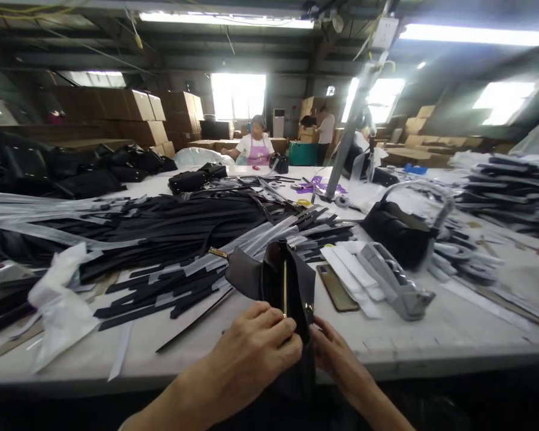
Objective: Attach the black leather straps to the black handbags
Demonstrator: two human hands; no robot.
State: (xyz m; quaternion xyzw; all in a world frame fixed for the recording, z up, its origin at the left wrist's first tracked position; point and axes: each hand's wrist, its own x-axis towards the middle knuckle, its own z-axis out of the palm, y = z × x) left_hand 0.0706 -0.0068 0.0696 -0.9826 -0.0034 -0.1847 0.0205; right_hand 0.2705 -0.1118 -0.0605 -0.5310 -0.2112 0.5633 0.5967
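Note:
A black leather handbag (pixel 282 281) with gold trim stands at the table's near edge, its flap hanging open to the left. My left hand (pixel 256 347) is closed on the bag's lower front, fingers curled by the gold zipper line. My right hand (pixel 335 353) pinches the bag's right side near a small metal fitting. A large heap of black straps (pixel 170 233) lies just beyond the bag.
A phone (pixel 336 287) and a grey tape dispenser (pixel 393 281) lie right of the bag, with another black bag (pixel 399 230) behind them. White paper (pixel 58 299) sits at left. Stacked bags (pixel 49 167) fill the far left. A person in a pink apron (pixel 256 146) sits at the far end.

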